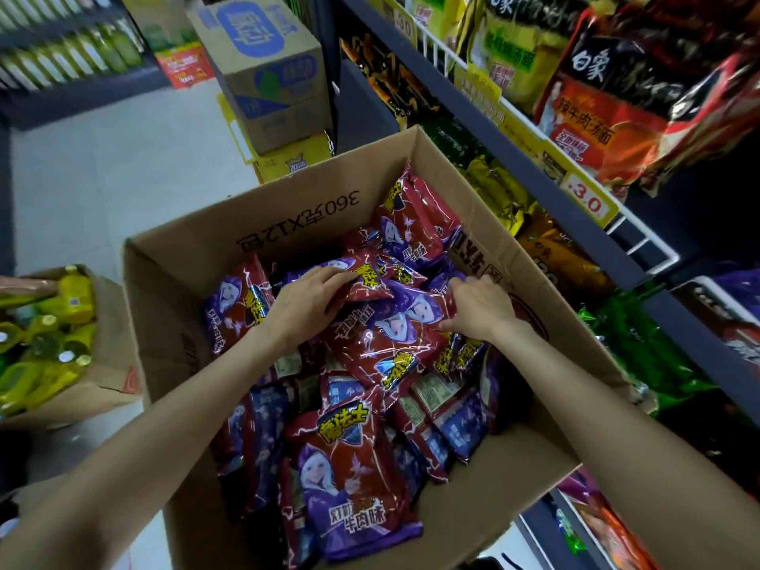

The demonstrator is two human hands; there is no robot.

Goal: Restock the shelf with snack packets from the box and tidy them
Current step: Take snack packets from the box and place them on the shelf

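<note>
Fingers (329,277) of left hand (306,300) curled onto a red snack packet (364,283) in the heap; right hand (477,308) pinching the edge of the packet beside it (405,318), both inside the open cardboard box (288,216). Gathering step, by the look: packets gripped but none lifted out. Next, presumably: bunch a handful, lift clear of the box wall, swing right to the shelf (575,207) and its wire rail (641,244), just beside the box.

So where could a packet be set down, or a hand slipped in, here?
Bare cardboard shows inside the open cardboard box along its left wall and near right corner. The pale floor left of the box is open. The shelves are crowded with noodle bags.
</note>
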